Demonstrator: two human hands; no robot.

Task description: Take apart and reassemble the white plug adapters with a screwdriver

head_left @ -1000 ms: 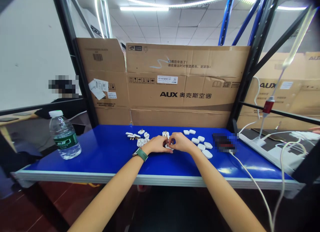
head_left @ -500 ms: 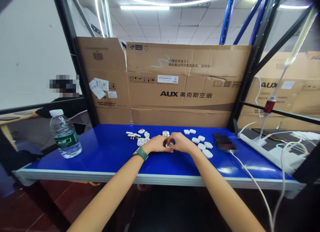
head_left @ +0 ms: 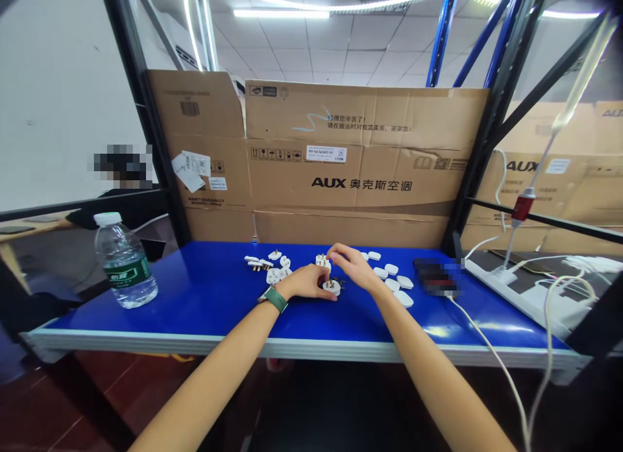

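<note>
My left hand (head_left: pixel 311 283) grips a white plug part with metal prongs (head_left: pixel 331 288) between thumb and fingers, just above the blue tabletop. My right hand (head_left: pixel 354 265) is beside it, fingers bent together near a white pronged piece (head_left: pixel 322 260) behind my left hand. Whether my right fingertips hold anything small is too fine to see. Small dark bits (head_left: pixel 341 282) lie between the hands. To the left rests a group of white plug parts with prongs (head_left: pixel 273 275). On the right lie several smooth white covers (head_left: pixel 403 299).
A water bottle (head_left: pixel 124 264) stands at the left of the blue table (head_left: pixel 204 309). At right lie a dark blurred device (head_left: pixel 435 277) with a white cable and a power strip (head_left: pixel 516 296). A cardboard sheet (head_left: pixel 360 179) walls off the back. A person sits beyond the left post.
My right hand has drawn away from the plug part, up and slightly right, towards the pronged piece behind. My left hand stays in place, its plug part now showing.
</note>
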